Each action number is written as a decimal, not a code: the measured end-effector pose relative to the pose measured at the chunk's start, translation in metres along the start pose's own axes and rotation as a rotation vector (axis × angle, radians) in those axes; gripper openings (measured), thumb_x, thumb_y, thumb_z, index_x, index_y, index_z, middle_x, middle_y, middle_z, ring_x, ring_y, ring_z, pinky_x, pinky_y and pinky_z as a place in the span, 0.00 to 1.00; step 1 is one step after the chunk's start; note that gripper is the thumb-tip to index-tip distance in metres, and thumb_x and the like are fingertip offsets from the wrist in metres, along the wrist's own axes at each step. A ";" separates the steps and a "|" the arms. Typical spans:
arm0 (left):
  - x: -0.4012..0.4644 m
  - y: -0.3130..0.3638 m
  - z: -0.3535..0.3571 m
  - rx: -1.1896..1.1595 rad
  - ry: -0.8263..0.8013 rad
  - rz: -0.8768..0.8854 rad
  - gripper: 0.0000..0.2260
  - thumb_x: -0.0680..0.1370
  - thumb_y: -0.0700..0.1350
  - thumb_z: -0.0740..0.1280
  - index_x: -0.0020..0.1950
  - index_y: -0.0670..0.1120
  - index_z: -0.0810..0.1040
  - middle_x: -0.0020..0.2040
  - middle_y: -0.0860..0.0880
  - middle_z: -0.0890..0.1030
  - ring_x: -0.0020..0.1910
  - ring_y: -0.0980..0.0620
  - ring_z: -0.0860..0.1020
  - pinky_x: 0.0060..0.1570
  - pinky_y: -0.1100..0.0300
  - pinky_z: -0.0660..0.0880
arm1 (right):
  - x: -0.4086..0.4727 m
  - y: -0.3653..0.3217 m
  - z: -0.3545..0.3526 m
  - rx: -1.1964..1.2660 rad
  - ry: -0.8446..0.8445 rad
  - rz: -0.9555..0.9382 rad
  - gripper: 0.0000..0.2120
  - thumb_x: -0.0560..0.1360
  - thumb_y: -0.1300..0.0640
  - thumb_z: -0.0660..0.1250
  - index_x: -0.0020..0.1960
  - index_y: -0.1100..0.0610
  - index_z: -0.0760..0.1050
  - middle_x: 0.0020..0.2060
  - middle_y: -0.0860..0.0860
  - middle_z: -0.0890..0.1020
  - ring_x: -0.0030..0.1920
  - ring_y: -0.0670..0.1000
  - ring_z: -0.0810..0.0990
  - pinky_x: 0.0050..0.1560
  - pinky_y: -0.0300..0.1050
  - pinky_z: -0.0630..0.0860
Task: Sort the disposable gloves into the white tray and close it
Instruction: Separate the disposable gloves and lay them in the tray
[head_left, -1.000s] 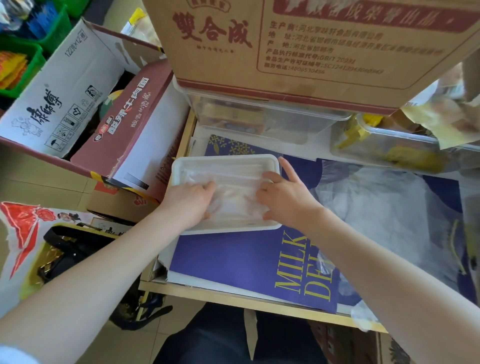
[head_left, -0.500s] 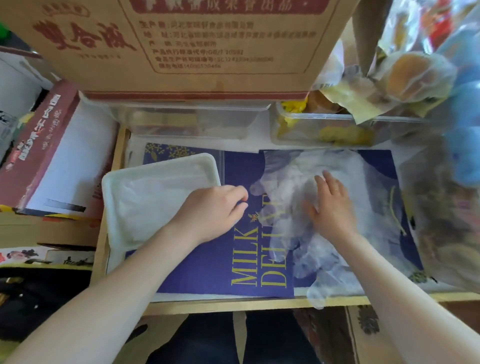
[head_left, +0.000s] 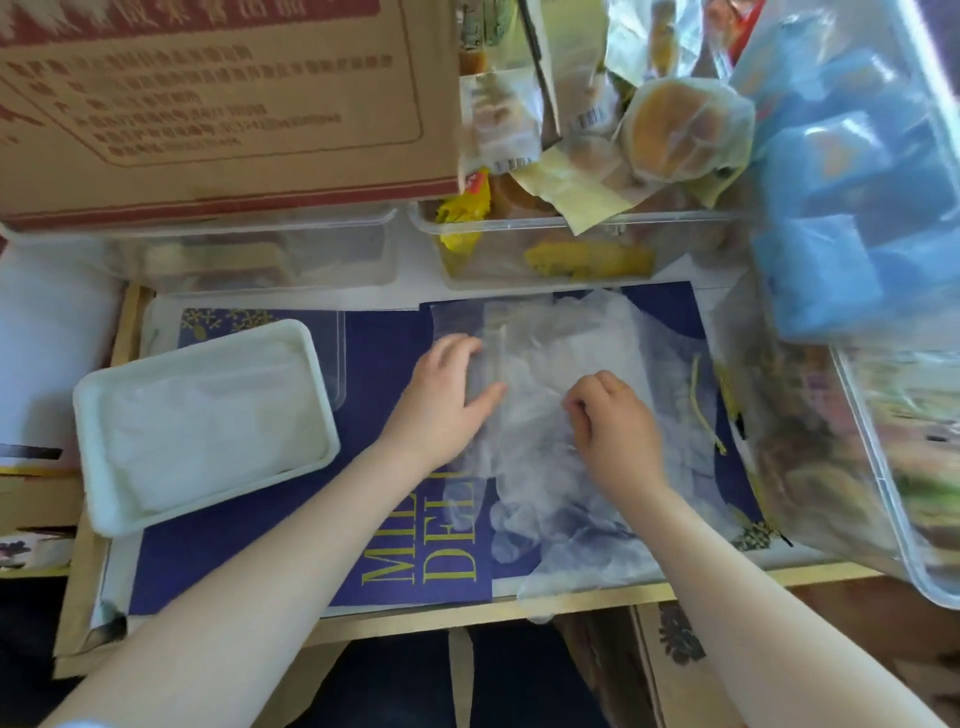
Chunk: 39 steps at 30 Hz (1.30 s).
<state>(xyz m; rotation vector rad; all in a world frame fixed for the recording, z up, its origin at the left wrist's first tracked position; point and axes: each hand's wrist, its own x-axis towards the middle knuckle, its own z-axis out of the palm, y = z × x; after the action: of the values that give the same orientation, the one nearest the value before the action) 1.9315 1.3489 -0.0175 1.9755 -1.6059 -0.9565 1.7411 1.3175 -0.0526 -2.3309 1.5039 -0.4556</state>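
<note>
Thin, filmy clear-plastic gloves (head_left: 550, 374); matt white foam-like tray (head_left: 93, 467); glossy printed paper mat (head_left: 249, 540); brown corrugated-cardboard box (head_left: 223, 104).

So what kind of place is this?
Probably a small snack shop or stockroom: a printed cardboard box, clear tubs of wrapped buns, and loose disposable gloves on a crowded table.
</note>
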 end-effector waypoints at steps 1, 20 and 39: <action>0.005 0.005 0.001 -0.072 0.013 -0.045 0.25 0.77 0.52 0.65 0.71 0.44 0.65 0.70 0.48 0.67 0.69 0.50 0.65 0.65 0.60 0.62 | -0.004 0.001 -0.006 -0.029 0.042 -0.106 0.04 0.71 0.65 0.64 0.38 0.62 0.73 0.34 0.56 0.76 0.31 0.58 0.73 0.27 0.43 0.63; -0.035 0.016 -0.008 -0.621 0.043 -0.032 0.08 0.76 0.37 0.66 0.42 0.49 0.80 0.32 0.54 0.81 0.28 0.60 0.72 0.32 0.68 0.70 | 0.008 -0.013 -0.059 1.403 -0.331 0.695 0.13 0.74 0.58 0.65 0.58 0.56 0.74 0.44 0.46 0.82 0.46 0.44 0.81 0.47 0.38 0.75; -0.045 -0.005 0.002 -0.433 0.187 -0.238 0.09 0.80 0.41 0.61 0.42 0.49 0.77 0.30 0.55 0.79 0.32 0.58 0.77 0.42 0.62 0.74 | 0.004 -0.028 -0.031 1.006 -0.521 0.487 0.07 0.76 0.67 0.63 0.42 0.58 0.75 0.31 0.46 0.81 0.29 0.41 0.75 0.32 0.31 0.70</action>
<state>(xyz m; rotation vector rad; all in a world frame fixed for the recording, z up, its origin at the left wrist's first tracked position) 1.9291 1.3934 -0.0111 1.9021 -0.9783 -1.0648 1.7523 1.3215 -0.0121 -1.1387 1.1237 -0.3180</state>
